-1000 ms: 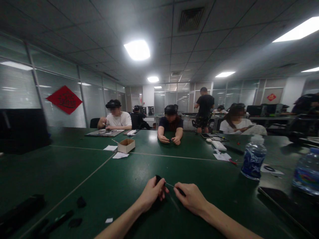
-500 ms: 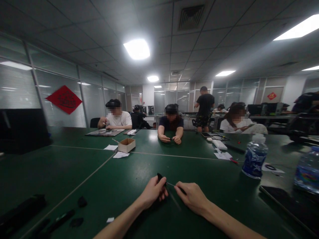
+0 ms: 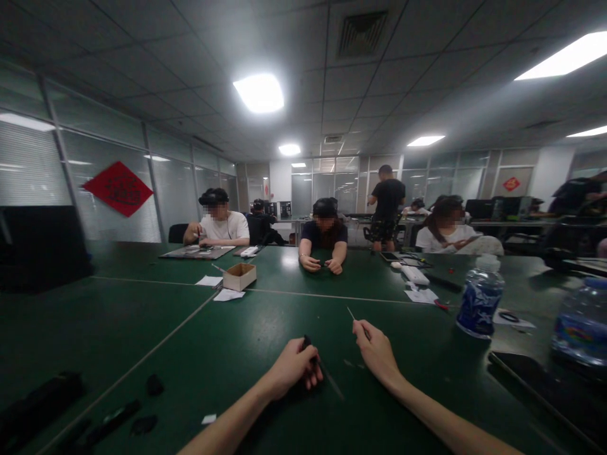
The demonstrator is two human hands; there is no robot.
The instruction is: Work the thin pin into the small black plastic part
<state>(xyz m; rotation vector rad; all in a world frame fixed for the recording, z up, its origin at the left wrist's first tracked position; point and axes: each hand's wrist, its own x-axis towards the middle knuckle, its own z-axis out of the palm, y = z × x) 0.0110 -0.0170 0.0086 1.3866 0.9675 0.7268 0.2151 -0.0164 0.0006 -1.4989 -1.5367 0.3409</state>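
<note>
My left hand (image 3: 294,368) is closed around a small black part (image 3: 307,342), whose top edge shows above the thumb; the rest is hidden by the fingers. My right hand (image 3: 374,349) grips a thin screwdriver (image 3: 350,313), its slim metal shaft pointing up and to the left. The tip is too small to make out. A gap separates the shaft from the black part. Both hands are just above the green table (image 3: 265,322). To the left of my left forearm lie several black pieces (image 3: 154,384) and a small white scrap (image 3: 209,419).
At right stand a blue-labelled bottle (image 3: 480,303) and a larger bottle (image 3: 581,325), with a phone (image 3: 531,392) before them. Farther off are a small open box (image 3: 239,277), papers and a white power strip (image 3: 415,275). Across the table, a person (image 3: 323,237) works with both hands.
My right hand has moved up and slightly right, drawing the screwdriver away from the black part and tilting its tip upward. My left hand stays in nearly the same place.
</note>
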